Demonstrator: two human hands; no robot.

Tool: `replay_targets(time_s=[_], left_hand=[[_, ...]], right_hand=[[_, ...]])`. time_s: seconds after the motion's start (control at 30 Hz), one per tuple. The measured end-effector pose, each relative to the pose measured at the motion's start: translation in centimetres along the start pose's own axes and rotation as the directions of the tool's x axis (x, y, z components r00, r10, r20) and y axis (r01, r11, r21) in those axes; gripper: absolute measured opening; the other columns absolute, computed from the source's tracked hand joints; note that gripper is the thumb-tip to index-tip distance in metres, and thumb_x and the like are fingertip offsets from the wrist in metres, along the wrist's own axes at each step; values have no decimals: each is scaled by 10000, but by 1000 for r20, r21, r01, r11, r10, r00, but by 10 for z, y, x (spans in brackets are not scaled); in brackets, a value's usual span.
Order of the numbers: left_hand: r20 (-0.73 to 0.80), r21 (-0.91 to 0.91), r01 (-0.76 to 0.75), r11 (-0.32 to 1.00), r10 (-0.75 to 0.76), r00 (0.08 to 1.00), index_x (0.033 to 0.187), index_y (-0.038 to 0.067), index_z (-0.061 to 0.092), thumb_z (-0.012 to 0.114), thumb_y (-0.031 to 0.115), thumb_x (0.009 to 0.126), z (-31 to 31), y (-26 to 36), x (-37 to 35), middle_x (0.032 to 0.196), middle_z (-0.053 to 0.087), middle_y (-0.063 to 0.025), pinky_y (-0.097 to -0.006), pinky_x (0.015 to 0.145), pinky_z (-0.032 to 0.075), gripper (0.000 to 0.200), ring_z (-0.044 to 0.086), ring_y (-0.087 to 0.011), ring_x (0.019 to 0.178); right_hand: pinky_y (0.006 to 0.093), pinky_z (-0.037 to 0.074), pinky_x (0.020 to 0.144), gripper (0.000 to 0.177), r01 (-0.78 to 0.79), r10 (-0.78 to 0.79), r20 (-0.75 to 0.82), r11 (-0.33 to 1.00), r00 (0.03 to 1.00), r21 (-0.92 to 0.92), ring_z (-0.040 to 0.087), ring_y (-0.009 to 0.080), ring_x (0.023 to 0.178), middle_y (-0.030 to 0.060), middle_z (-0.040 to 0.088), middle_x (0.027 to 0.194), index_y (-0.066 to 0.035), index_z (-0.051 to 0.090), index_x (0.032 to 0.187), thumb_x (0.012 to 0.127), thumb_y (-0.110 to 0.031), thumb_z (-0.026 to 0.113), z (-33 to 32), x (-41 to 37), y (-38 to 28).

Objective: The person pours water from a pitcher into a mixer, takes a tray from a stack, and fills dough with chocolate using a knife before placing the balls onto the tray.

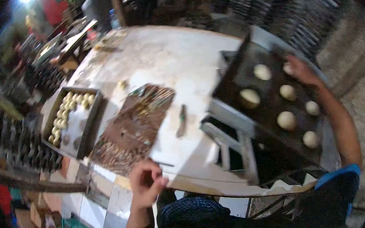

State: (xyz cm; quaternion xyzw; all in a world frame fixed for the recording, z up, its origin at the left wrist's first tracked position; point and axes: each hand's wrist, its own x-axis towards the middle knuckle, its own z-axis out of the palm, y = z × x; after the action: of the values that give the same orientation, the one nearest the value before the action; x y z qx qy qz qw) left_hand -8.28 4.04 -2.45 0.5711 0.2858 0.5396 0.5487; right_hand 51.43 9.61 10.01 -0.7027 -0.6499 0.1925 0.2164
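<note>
At the right, my right hand (301, 72) reaches over a dark baking tray (273, 56), its fingers closed around a pale dough ball (287, 69) near the far side. Several other round dough pieces (286, 120) lie spaced apart on this tray. The tray rests tilted on top of other stacked metal trays (231, 113). My left hand (146, 183) hovers at the near table edge, fingers curled in toward the thumb; whatever they hold, if anything, I cannot make out. Just beyond it shows a thin dark stick-like item (163, 163).
A worn brown board (134, 126) with scraps lies mid-table (162, 49), a small knife-like tool (182, 120) to its right. At left stands a box (94, 118) with several small dough balls. Racks of stacked trays (264, 11) and other people (96, 9) are behind.
</note>
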Motion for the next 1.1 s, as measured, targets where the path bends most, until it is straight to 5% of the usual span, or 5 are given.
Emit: replay_targets(time_s=[0.4,0.53,0.7,0.87,1.1], left_hand=[[-578,607,208,767,245,779,1006,24,659,621,183,896,-374,-118,70,766,582,-23,-234,611,414,196,518,-98,682],[-907,-193,483,854,-343,244,1153,-61,581,632,412,859,-529,-152,180,787,615,-106,-332,601,477,559,589,-229,652],[-895,430,896,111,-73,439,1018,-26,665,511,514,848,-605,-212,210,1064,637,-255,-454,877,464,587,601,-408,1019],[-721,418,220,882,174,671,1009,-12,524,615,271,894,-442,-151,166,946,581,-129,-349,788,444,319,559,-222,855],[170,310,-119,943,68,983,1312,7,345,664,52,806,-134,-55,52,1204,458,-145,-356,962,402,600,472,-224,1117]], right_hand=[[378,403,824,256,-10,-817,-361,400,450,-917,468,236,920,140,513,1058,-11,525,1060,972,-241,456,118,-165,-359],[380,454,705,296,101,-810,-290,391,510,-915,506,228,747,149,554,904,11,573,923,976,-247,439,174,-161,-397],[384,519,555,431,210,-707,-258,502,659,-839,553,218,531,160,606,711,39,633,752,982,-255,419,209,-162,-424],[452,497,717,330,315,-451,-464,885,762,-343,598,291,737,110,560,746,-5,618,804,930,-299,535,269,-193,-374],[339,497,739,370,3,53,-90,848,994,530,614,221,814,145,624,906,60,613,1119,904,-237,572,396,-89,-347]])
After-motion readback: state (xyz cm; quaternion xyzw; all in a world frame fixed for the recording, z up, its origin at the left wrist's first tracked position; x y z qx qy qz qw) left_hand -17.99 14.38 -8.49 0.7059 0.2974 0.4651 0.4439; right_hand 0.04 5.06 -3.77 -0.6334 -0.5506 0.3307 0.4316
